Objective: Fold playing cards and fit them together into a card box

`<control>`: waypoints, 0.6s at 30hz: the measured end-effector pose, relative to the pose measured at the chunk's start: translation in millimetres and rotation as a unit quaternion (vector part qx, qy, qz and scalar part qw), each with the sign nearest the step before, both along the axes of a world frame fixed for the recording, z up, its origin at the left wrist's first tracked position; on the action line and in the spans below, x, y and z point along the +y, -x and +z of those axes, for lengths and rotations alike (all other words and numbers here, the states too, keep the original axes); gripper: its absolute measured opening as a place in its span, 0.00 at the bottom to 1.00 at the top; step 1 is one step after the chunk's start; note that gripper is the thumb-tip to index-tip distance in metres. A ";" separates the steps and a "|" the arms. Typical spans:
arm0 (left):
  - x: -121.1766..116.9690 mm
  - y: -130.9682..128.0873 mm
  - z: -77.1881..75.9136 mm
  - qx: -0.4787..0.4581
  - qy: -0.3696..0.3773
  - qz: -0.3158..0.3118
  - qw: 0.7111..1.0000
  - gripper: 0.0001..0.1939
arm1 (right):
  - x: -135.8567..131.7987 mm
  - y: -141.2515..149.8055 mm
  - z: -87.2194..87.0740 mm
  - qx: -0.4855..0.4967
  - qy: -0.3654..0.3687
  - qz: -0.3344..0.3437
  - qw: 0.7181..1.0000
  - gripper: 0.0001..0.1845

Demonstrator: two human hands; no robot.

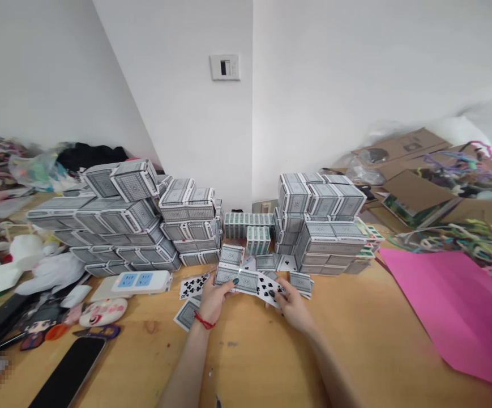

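My left hand (215, 296), with a red cord bracelet at the wrist, is closed with its thumb on grey-backed playing cards (248, 280). My right hand (291, 304) pinches a face-up playing card (266, 288) with black pips, which meets the right end of the grey-backed ones. Just left of my left hand lie a face-up card (191, 287) and a face-down card (185, 315). Beyond my right hand are more face-down cards (300, 282). Stacks of blocks made from grey-backed cards stand at the left (118, 221), middle (189, 218) and right (330, 243).
Green-patterned card blocks (257, 239) stand at the back. To the left are a white power strip (141, 281), a phone (69, 371) and small trinkets. Pink paper (449, 300) and cardboard boxes (432, 192) with colourful strands lie at the right. A white wall rises behind.
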State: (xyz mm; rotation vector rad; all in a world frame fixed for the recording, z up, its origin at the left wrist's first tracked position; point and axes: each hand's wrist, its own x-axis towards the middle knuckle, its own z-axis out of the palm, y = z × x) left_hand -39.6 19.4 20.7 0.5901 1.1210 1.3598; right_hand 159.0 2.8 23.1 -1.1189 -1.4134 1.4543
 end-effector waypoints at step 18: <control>0.6 -0.3 -7.6 0.062 -0.014 -0.007 0.998 0.27 | 3.3 -6.7 -7.3 -0.071 -0.010 0.045 0.996 0.05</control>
